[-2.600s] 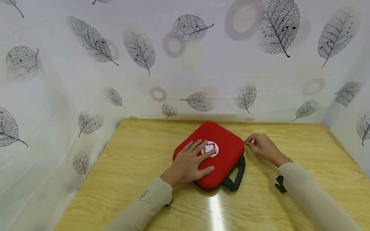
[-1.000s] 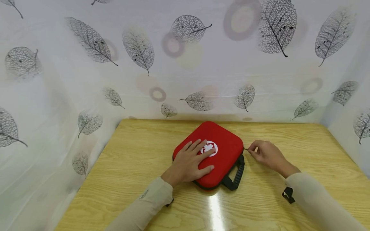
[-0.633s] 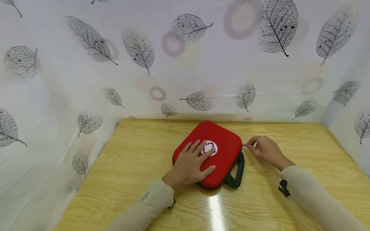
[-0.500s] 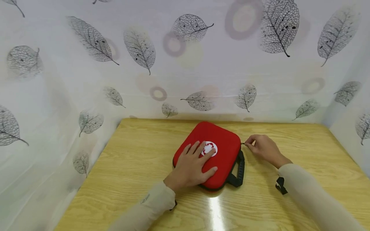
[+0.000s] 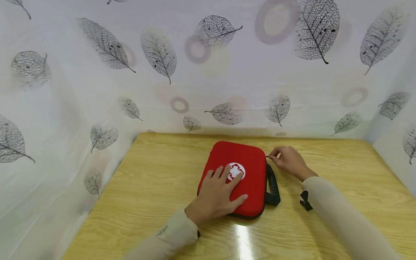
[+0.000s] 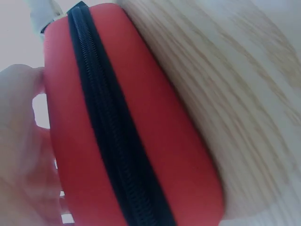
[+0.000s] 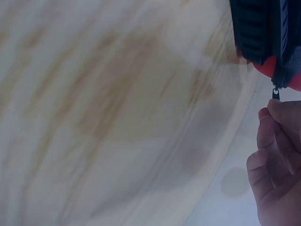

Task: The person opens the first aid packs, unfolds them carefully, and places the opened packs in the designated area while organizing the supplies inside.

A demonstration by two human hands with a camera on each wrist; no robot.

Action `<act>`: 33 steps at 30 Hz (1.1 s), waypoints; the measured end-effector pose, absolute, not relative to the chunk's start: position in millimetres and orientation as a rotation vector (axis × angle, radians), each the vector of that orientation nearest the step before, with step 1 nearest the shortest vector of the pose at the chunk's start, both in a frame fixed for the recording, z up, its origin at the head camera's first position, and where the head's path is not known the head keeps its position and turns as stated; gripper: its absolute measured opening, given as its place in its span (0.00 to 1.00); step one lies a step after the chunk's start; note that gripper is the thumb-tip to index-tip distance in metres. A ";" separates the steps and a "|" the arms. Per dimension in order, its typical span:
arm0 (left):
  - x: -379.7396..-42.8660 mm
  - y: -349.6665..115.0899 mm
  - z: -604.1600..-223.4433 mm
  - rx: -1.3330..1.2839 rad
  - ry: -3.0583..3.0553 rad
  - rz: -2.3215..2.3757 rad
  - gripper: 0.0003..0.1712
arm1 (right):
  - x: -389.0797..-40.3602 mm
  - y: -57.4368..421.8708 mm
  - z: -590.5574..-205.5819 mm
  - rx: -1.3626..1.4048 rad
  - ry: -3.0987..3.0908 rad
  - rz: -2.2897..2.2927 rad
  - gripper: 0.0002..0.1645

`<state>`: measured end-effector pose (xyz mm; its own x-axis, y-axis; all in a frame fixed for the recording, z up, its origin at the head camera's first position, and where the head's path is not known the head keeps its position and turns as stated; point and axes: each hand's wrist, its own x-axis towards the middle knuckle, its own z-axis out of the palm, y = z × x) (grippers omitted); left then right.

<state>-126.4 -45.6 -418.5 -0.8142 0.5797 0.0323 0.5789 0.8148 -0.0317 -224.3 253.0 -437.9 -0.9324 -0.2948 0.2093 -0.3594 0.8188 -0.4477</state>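
Observation:
A red zippered case point(image 5: 253, 180) with a white round emblem, which looks like a first-aid kit, lies flat on the table. My left hand point(image 5: 212, 198) rests on its lid with fingers spread, partly over the emblem. In the left wrist view, a closed black zipper point(image 6: 106, 108) runs along the case's side. Thumb and finger of my right hand point(image 5: 287, 160) pinch the small zipper pull point(image 7: 276, 94) at the case's far right corner. The black handle point(image 5: 275, 186) sticks out on the right side, nearer me than that hand.
Under the case is a wood-grain table point(image 5: 156, 173). A pale cloth wall point(image 5: 234, 83) printed with leaves rises behind the table's far edge and along both sides. A light reflection shows on the tabletop near the front.
The case has turned counterclockwise, its handle now facing right. My right hand, still pinching the zipper pull, has shifted left and away from me. My left hand has stayed on the lid.

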 end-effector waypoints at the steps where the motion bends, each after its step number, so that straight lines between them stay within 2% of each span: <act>1: -125.6 -45.0 -417.8 -0.945 -2.954 0.034 0.40 | -226.0 252.1 -438.5 0.520 -2.872 0.756 0.05; 12: -139.7 -62.1 -424.8 -1.115 -2.825 -0.055 0.37 | -234.7 254.4 -449.5 0.512 -2.858 0.931 0.03; 22: -142.3 -67.7 -435.4 -1.240 -2.838 -0.197 0.36 | -230.7 261.8 -452.9 0.501 -2.834 1.187 0.08; 33: -143.3 -62.6 -437.8 -1.173 -2.843 -0.190 0.36 | -226.4 264.9 -457.1 0.659 -2.752 0.949 0.03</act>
<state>-143.3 -62.6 -437.8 -0.7084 0.6983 0.1026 0.7057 0.7027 0.0904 -226.4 264.9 -457.1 -0.8907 -0.3552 0.2837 -0.4546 0.7020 -0.5482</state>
